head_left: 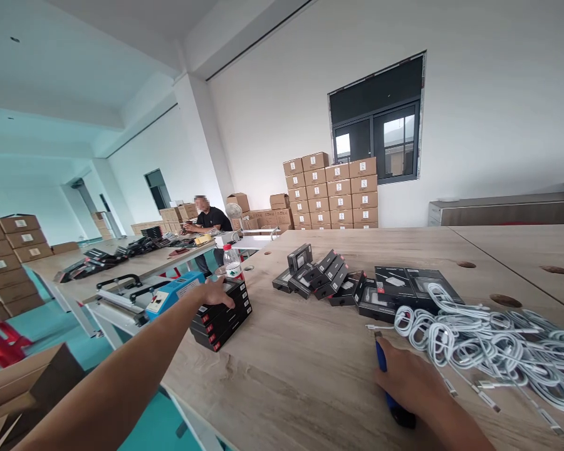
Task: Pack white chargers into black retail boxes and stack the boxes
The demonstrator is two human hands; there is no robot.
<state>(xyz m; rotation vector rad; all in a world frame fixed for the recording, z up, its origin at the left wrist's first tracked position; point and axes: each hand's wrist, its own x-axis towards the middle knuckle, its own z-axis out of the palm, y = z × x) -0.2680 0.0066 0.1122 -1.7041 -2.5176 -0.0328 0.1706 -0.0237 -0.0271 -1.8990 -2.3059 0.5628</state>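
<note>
My left hand [217, 293] rests over the top of a neat stack of flat black boxes [223, 322] near the table's left edge, its fingers curled onto the upper box. The boxes have red marks and white labels on their ends. My right hand [407, 376] is closed around a blue-and-black utility knife [397, 404] at the front of the table; its tip points away from me. Beside that hand lies a heap of coiled white cables [489, 344]. More black boxes [326, 274] lie loosely piled farther back, some with clear windows.
A red-capped bottle [232, 262] stands behind the stack. To the left are a blue sealing machine [173, 294], a red stool [0, 341] and an open carton [32, 388]. A person [211, 219] sits at another table. Cartons [331, 194] are stacked against the wall.
</note>
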